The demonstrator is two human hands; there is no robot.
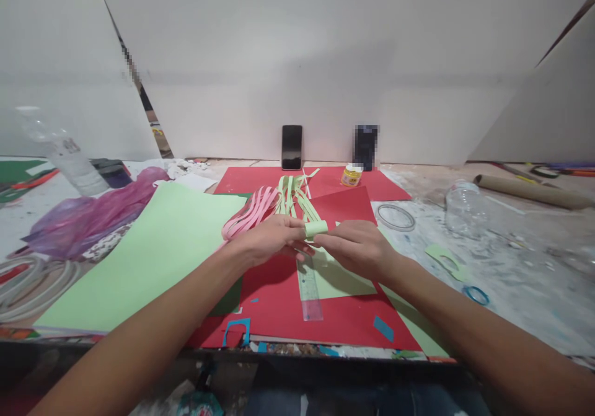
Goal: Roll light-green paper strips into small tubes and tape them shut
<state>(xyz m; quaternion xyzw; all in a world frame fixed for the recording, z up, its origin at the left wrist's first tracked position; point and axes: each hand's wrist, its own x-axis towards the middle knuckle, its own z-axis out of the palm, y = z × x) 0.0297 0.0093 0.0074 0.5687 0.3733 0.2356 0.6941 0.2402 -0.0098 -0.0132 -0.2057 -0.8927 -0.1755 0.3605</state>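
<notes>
Between my two hands is a small roll of light green paper [317,229], held above the red sheet. My left hand [274,237] pinches its left end with thumb and fingers. The fingers of my right hand [356,245] lie together against its right side; whether they grip it I cannot tell. Just behind are a bundle of light green paper strips [294,196] and looped pink paper strips [255,211]. Under my hands lie a clear ruler [310,292] and a light green paper piece [346,283] on the red sheet [274,317].
A large green sheet [139,255] and pink plastic bag [102,211] are at left, near a water bottle [74,162]. A phone [292,147] leans on the wall. A yellow jar [351,175], tape roll [396,217], clear bottle [465,208] and cardboard tube [530,191] stand or lie rightward.
</notes>
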